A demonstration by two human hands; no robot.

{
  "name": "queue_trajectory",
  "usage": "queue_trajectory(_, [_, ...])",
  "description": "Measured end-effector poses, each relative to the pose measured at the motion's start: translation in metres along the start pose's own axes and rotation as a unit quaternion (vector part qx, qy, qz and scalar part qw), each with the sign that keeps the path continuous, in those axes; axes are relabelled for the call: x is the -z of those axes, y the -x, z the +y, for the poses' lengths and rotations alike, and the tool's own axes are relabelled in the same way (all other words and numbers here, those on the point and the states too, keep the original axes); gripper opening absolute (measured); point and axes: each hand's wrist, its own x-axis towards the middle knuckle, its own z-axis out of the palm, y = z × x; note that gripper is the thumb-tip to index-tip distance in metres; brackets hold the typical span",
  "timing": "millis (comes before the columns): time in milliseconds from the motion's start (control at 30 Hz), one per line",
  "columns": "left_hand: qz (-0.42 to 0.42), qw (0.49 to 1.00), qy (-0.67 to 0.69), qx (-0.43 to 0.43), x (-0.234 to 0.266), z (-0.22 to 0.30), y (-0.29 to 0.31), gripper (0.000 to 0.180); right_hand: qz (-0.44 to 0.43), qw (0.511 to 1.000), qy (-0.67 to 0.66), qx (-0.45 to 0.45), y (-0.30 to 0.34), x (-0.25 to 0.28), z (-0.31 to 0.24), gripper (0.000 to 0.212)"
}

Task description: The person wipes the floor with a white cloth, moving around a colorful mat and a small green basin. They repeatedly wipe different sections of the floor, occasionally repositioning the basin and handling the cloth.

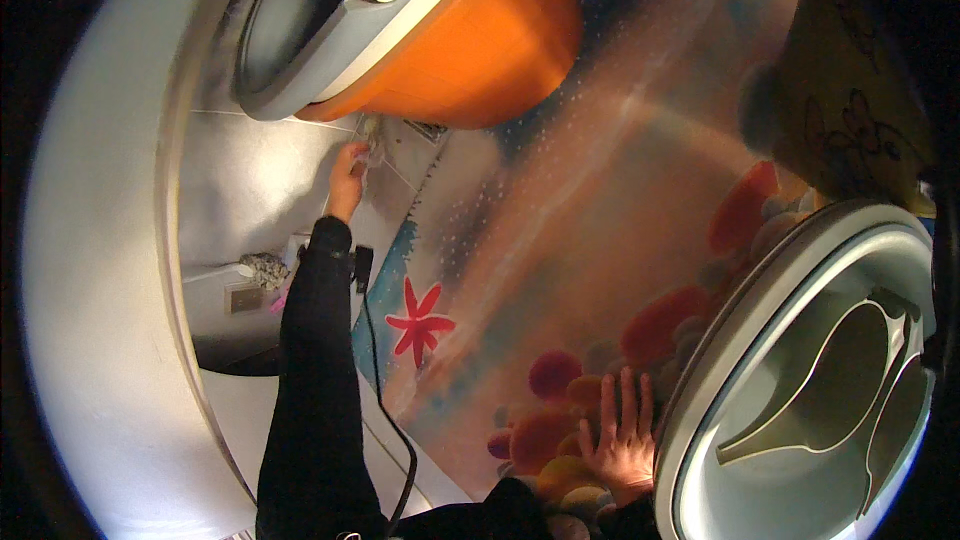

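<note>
My left hand (346, 182) reaches far forward, its fingers closed around a small pale wispy thing that is too small to make out. It is low over grey tiles (262, 170), beside a small drain grate (427, 130) and below an orange tub (475, 45) with a grey and white rim. My right hand (622, 435) lies flat with fingers spread on a painted surface (560, 240) patterned with a red starfish and round pebbles. Next to its wrist is the rim of a pale oval tub (690, 430) with a curved insert.
A large white curved rim (110, 240) fills the left side. A white-handled scrubber with a grey mesh head (265, 270) is beside my left forearm, near a small square plate (243, 300). A black cable (385, 410) runs along that sleeve. A yellowish panel (850, 90) stands at the upper right.
</note>
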Motion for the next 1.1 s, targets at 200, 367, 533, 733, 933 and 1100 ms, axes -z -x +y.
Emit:
queue_trajectory(200, [0.12, 0.986, 0.073, 0.085, 0.001, -0.057, 0.049, 0.037, -0.011, 1.0, -0.017, -0.013, 0.001, -0.001, -0.001, 0.069])
queue_trajectory(367, [0.111, 0.991, 0.071, -0.008, -0.032, -0.003, -0.046, 0.042, -0.006, 0.999, 0.04, -0.018, 0.003, -0.004, -0.003, 0.071])
queue_trajectory(533, [-0.014, 0.983, 0.083, 0.162, -0.043, 0.051, -0.119, 0.039, 0.012, 0.998, 0.064, -0.02, 0.004, -0.005, -0.004, 0.071])
queue_trajectory(733, [-0.021, 0.997, 0.023, 0.066, -0.039, 0.04, -0.107, 0.034, -0.007, 0.999, -0.041, -0.018, 0.003, -0.002, -0.001, 0.07])
queue_trajectory(933, [0.021, 0.92, 0.365, 0.141, -0.041, 0.061, -0.055, 0.036, -0.006, 0.999, -0.032, 0.008, 0.0, -0.001, -0.001, 0.071])
queue_trajectory(1100, [-0.074, 0.989, 0.126, 0.012, -0.015, 0.069, -0.03, 0.055, -0.029, 0.999, -0.02, 0.006, 0.0, 0.003, -0.002, 0.071])
